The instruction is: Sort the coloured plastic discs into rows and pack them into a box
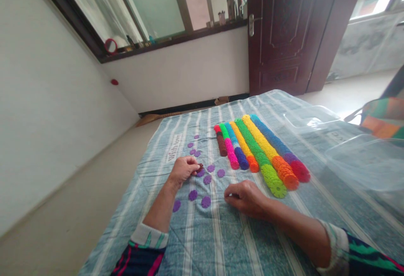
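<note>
My left hand (184, 170) pinches a small brown notched disc (200, 167) between thumb and fingertips, just over a purple disc (200, 173). Several loose purple notched discs (205, 202) lie scattered flat on the striped bedspread (202, 242) around it. My right hand (246, 196) rests loosely curled on the cloth, with nothing showing between its fingers. Beyond it, several rows of overlapping coloured discs lie side by side. Among them are a dark red and brown row (221, 140), a green row (257, 147) and a blue row (271, 135).
Clear plastic containers (362, 162) stand on the right of the bed, near an orange and green checked cloth (383, 118). A dark red door (284, 36) and a windowsill (176, 38) with bottles and a round mirror (110, 46) are behind the bed.
</note>
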{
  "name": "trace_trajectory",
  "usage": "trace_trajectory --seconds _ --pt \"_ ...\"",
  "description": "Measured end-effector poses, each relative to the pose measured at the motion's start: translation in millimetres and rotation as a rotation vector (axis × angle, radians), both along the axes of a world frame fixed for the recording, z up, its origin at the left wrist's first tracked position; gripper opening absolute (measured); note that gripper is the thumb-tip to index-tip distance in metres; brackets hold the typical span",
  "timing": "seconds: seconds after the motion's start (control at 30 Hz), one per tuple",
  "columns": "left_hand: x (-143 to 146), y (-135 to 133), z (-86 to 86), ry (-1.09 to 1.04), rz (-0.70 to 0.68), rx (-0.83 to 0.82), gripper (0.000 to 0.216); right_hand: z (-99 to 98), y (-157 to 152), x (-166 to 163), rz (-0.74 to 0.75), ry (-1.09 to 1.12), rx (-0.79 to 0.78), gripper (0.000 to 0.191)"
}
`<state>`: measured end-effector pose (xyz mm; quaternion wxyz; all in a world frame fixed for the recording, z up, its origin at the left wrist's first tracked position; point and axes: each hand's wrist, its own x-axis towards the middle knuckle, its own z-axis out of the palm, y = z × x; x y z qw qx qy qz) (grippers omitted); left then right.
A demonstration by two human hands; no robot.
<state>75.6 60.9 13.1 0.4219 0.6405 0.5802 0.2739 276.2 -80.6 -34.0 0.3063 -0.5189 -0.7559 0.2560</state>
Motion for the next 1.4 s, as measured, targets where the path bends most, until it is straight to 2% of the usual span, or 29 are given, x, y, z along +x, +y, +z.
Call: trace_trajectory --seconds 0.43,0.7,0.9,1.1,1.4 --pt "-2.6 6.2 -4.1 -0.183 0.141 0.075 0.017 -1.6 -0.9 -0.8 0.000 0.011 -0.012 0.017" --pt "38.2 4.8 -7.1 -0.149 -0.030 0.123 0.006 -1.5 -1.1 -0.6 0.008 0.010 -0.016 0.017" --pt "69.4 12.1 -21.2 -0.104 -0.098 0.175 0.004 -1.7 -0.6 -0.8 0.012 0.008 -0.018 0.017" --pt "81.1 19.6 -33.3 -0.035 -0.100 0.197 0.005 -2.9 -0.1 -0.7 0.014 -0.003 -0.009 0.017" --pt "89.3 20.7 -37.7 0.018 -0.117 0.260 0.004 -1.9 -0.5 -1.1 0.001 -0.028 -0.005 0.016"
